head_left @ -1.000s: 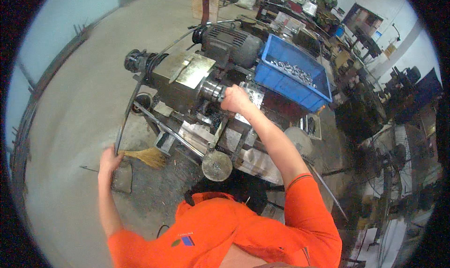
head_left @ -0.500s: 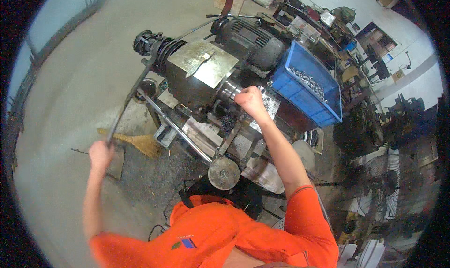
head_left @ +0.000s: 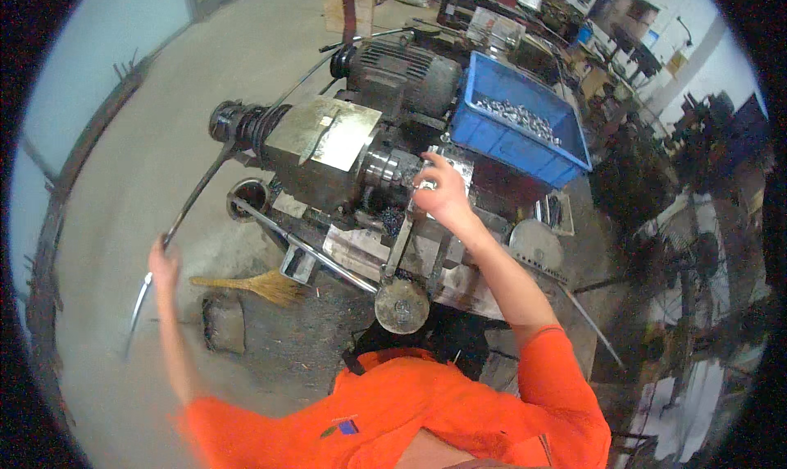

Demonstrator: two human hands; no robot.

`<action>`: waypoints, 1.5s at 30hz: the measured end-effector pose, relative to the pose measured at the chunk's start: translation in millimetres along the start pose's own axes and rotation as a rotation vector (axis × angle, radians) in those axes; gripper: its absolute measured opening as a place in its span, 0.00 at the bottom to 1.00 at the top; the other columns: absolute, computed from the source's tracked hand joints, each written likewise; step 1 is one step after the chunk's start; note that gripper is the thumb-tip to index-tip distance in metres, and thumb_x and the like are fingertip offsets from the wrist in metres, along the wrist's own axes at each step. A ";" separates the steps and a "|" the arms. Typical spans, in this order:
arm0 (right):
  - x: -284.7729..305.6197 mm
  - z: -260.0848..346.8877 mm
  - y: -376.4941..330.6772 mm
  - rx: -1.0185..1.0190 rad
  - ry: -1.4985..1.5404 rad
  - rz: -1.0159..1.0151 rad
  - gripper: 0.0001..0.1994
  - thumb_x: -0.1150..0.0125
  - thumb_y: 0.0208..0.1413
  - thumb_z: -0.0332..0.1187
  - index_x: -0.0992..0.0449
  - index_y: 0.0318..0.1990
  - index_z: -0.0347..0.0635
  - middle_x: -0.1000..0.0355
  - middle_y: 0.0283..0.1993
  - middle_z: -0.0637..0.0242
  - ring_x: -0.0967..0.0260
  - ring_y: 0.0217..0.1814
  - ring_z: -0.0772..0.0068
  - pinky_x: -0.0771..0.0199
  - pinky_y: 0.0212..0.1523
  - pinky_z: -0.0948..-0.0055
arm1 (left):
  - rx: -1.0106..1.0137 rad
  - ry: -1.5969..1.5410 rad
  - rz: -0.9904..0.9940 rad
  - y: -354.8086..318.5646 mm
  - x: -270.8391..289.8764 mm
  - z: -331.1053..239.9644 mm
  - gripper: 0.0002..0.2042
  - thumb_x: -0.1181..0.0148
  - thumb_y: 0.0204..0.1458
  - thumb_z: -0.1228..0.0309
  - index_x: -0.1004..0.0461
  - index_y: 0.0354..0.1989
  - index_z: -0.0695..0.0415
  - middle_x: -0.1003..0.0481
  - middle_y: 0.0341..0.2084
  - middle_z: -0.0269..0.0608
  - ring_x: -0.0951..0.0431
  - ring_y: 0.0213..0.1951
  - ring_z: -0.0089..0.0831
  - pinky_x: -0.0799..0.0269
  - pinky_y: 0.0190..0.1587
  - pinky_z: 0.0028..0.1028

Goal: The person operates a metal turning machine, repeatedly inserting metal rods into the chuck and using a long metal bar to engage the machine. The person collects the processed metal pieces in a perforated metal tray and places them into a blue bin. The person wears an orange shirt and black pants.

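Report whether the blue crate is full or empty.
Neither; it is partly filled. Small metal parts are heaped inside the blue crate, below its rim, with bare inner wall showing above them.

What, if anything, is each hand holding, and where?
Left hand: the long bar, partway along. Right hand: seemingly a small shiny piece; exact grip unclear.

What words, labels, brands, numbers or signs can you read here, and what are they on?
None can be read.
Orange shirt: blue-and-green emblem; any lettering is too small.
Far wall: yellowish patch, too blurred to tell if it bears writing.
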State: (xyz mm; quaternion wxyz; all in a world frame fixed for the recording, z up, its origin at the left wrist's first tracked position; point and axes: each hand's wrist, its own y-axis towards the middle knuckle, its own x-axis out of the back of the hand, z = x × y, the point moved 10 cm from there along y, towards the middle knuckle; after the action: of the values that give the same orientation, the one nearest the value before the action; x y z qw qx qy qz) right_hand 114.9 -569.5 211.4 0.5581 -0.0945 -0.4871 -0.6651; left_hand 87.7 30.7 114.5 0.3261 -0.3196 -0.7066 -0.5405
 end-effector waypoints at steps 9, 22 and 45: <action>167.6 -106.7 -204.3 -0.500 -0.163 -0.114 0.11 0.42 0.29 0.28 0.23 0.27 0.41 0.33 0.51 0.49 0.35 0.52 0.51 0.36 0.52 0.67 | -0.275 -0.032 0.698 -162.8 -217.0 -196.2 0.18 0.43 0.42 0.61 0.28 0.40 0.60 0.25 0.31 0.49 0.24 0.35 0.38 0.30 0.35 0.37; 379.5 -300.3 -538.7 -1.255 -1.086 0.207 0.21 0.40 0.34 0.36 0.29 0.42 0.42 0.29 0.41 0.51 0.31 0.43 0.50 0.31 0.44 0.59 | 0.001 -0.350 0.762 -81.8 -187.8 -173.9 0.19 0.41 0.44 0.59 0.27 0.42 0.58 0.24 0.27 0.48 0.23 0.28 0.37 0.28 0.29 0.33; 173.9 -100.6 -565.4 -1.368 0.052 -0.181 0.12 0.47 0.34 0.31 0.28 0.29 0.34 0.32 0.20 0.61 0.36 0.23 0.71 0.35 0.27 0.69 | 0.583 -0.914 0.604 -70.4 -162.9 -204.5 0.21 0.49 0.47 0.56 0.30 0.28 0.68 0.31 0.11 0.45 0.28 0.10 0.35 0.32 0.11 0.28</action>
State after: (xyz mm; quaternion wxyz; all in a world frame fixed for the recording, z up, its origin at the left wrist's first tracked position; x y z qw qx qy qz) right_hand -377.3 -813.4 -29.9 0.3268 -0.3682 0.0494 -0.8690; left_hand 149.6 -199.2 -14.5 0.2031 -0.6022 -0.7719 -0.0176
